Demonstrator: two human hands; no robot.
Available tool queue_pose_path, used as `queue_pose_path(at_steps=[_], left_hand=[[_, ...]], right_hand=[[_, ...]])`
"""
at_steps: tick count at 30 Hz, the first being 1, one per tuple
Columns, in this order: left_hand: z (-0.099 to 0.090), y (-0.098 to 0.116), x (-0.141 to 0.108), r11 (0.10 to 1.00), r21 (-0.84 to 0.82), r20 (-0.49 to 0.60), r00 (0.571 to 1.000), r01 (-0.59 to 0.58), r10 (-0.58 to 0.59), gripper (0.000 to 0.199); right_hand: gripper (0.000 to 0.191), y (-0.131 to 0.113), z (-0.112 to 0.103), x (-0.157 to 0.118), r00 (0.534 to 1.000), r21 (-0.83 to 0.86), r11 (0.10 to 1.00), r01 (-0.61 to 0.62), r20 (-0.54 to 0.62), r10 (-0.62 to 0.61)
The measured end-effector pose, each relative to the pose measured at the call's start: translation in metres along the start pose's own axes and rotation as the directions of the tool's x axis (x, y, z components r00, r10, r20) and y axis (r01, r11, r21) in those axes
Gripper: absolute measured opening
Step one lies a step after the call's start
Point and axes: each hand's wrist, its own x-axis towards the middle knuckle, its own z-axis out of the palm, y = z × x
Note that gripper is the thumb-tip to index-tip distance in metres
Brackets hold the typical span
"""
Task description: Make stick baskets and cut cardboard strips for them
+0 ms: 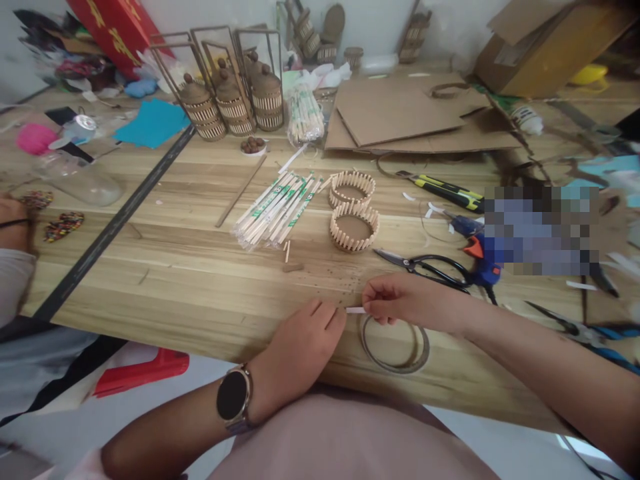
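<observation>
My right hand (393, 298) pinches a narrow white strip (355, 310) close to the table's front edge. The strip's other end meets the closed fingers of my left hand (309, 339), whose fingertips are hidden underneath. A dark watch sits on the left wrist. Below my right hand lies a thin grey-brown ring (425, 357), partly covered by the fingers. Black-handled scissors (415, 263) lie just beyond the right hand. Farther off stand two round bases (354, 233) edged with short wooden sticks, touching one another.
Wrapped chopsticks (277, 210) lie at the middle. Lantern-like stick cages (230, 100) and cardboard sheets (400, 110) stand behind. At right are a yellow-black cutter (445, 191), a blue glue gun (487, 257) and pliers (585, 333). Another person's arm (15, 267) rests at left.
</observation>
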Motion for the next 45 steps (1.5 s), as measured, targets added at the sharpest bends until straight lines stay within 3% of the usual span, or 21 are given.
queue_pose_path(at_steps=[8, 19, 25, 33, 45], left_hand=[[0.013, 0.001, -0.005, 0.996, 0.072, -0.007, 0.998, -0.056, 0.056, 0.024], [0.019, -0.002, -0.012, 0.987, 0.131, -0.138, 0.984, -0.095, 0.113, 0.023], [0.017, -0.001, -0.011, 0.991, 0.099, -0.109, 0.989, -0.086, 0.096, 0.017], [0.018, -0.001, -0.012, 0.995, 0.058, -0.119, 0.989, -0.085, 0.091, 0.014], [0.024, 0.0, -0.012, 0.991, 0.112, -0.223, 0.97, -0.068, 0.092, 0.018]], right_hand=[[0.014, -0.003, -0.002, 0.0, 0.999, 0.064, 0.997, -0.034, 0.0, 0.034], [0.011, -0.014, 0.006, 0.007, 0.997, -0.278, 0.961, -0.004, -0.071, -0.016], [0.01, -0.017, 0.006, 0.008, 0.999, -0.273, 0.962, -0.009, -0.041, -0.003], [0.01, -0.016, 0.003, 0.006, 1.0, -0.125, 0.992, -0.003, 0.028, 0.006], [0.012, -0.017, 0.005, 0.01, 0.999, -0.314, 0.948, -0.047, -0.031, 0.039]])
